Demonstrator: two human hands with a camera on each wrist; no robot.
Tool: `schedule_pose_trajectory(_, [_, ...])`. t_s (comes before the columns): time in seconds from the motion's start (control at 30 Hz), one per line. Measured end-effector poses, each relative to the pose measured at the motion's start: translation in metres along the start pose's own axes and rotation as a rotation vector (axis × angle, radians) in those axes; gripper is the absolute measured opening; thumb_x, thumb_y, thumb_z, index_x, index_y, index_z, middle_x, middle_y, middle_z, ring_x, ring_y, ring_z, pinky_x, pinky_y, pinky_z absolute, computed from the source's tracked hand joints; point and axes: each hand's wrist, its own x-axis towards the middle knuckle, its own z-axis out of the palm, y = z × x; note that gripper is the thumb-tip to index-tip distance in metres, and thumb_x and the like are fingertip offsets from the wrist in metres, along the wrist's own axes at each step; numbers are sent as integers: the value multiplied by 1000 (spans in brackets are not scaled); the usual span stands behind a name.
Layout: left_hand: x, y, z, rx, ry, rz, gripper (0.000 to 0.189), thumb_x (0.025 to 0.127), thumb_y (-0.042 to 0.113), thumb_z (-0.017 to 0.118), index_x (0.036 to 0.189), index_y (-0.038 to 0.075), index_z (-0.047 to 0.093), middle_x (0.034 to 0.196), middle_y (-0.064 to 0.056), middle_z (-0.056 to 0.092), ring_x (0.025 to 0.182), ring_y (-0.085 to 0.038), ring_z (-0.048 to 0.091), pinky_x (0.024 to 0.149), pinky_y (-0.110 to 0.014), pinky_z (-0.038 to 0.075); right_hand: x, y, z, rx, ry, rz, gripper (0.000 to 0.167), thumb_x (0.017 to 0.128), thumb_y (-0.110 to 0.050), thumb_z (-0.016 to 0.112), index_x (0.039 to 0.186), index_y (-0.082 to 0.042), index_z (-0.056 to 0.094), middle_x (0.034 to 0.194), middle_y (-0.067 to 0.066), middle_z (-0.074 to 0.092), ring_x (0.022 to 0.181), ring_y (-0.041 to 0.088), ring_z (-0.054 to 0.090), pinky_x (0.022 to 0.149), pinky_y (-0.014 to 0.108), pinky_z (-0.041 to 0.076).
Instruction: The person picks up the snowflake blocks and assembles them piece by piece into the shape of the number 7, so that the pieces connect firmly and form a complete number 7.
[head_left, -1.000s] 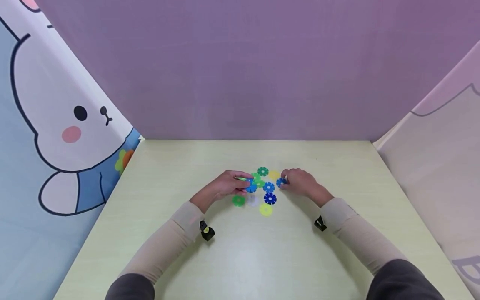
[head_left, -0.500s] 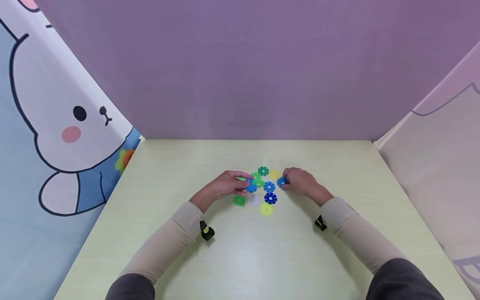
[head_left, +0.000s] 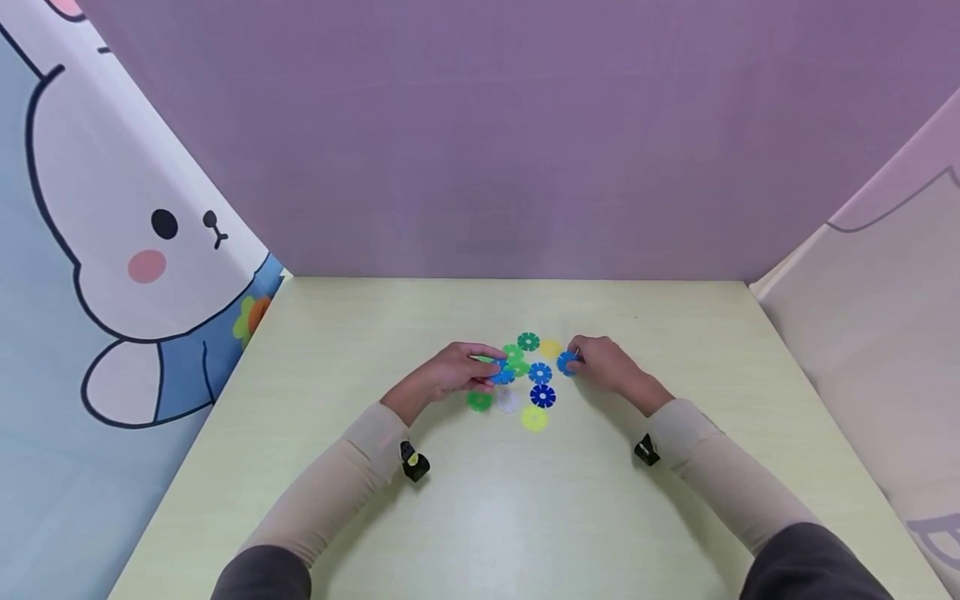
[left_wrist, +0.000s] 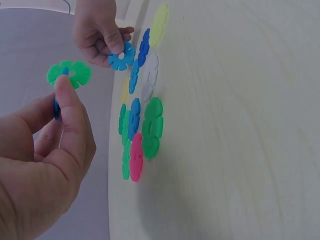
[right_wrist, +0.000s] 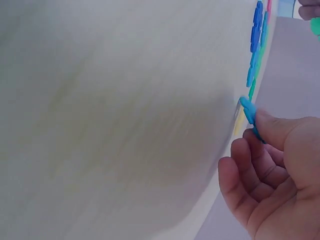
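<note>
My left hand (head_left: 452, 368) pinches a blue snowflake disc (left_wrist: 56, 107) between thumb and fingers. A green snowflake disc (left_wrist: 82, 74) is slotted into it at an angle, and the pair is held above the table. On the right, my right hand (head_left: 603, 364) holds a light blue snowflake disc (left_wrist: 121, 59) by its edge between thumb and index finger, raised just off the tabletop. Between the hands lie several loose discs, among them a dark blue disc (head_left: 542, 396), a white disc (head_left: 507, 400) and a yellow-green disc (head_left: 535, 418). A pink disc (left_wrist: 136, 156) shows in the left wrist view.
The pale wood table (head_left: 480, 517) carries the loose discs near its middle. A purple panel (head_left: 510, 142) rises behind its far edge. Printed cloth with a cartoon animal (head_left: 142, 242) hangs at the left, and a pale cloth (head_left: 870, 317) at the right.
My right hand has shifted slightly right with the light blue disc, which now shows more of its face. My left hand stays nearly still with its joined discs.
</note>
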Motion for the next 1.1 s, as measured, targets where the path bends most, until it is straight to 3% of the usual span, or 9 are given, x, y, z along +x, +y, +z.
schedule_pose_trajectory(0.17, [1, 1, 1, -8, -17, 9, 38, 101, 11, 64, 138, 7, 63, 86, -4, 67, 70, -12, 69, 87, -37, 62, -1, 1, -4, 22, 11, -18, 29, 102, -20, 64, 122, 0, 65, 101, 13, 73, 79, 17, 63, 72, 31, 57])
schedule_pose_trajectory(0.3, [2, 1, 1, -18, -23, 11, 38, 101, 11, 64, 139, 6, 62, 85, -4, 68, 71, -12, 69, 87, -37, 62, -2, 1, -8, 123, -1, -29, 27, 104, -22, 60, 123, -2, 64, 92, 7, 70, 73, 16, 57, 65, 27, 50])
schedule_pose_trajectory(0.53, [4, 2, 1, -17, -27, 20, 40, 101, 12, 64, 140, 6, 61, 86, -4, 67, 71, -12, 69, 87, -37, 62, -5, 1, -9, 271, -5, -100, 24, 104, -20, 58, 121, -3, 65, 80, 5, 66, 67, 15, 55, 60, 26, 48])
schedule_pose_trajectory(0.8, [6, 3, 2, -26, -12, 10, 37, 100, 12, 65, 137, 7, 64, 86, -5, 68, 74, -13, 69, 85, -35, 62, -8, -2, -9, 415, -46, -125, 21, 105, -17, 58, 120, -5, 64, 78, 8, 64, 65, 17, 55, 58, 28, 51])
schedule_pose_trajectory(1.1, [8, 5, 3, -33, -4, 12, 35, 100, 12, 65, 135, 9, 66, 87, -6, 68, 72, -13, 68, 85, -35, 62, -5, -12, -11, 571, -109, -121, 20, 107, -15, 54, 120, -3, 63, 76, 5, 60, 67, 19, 57, 66, 36, 57])
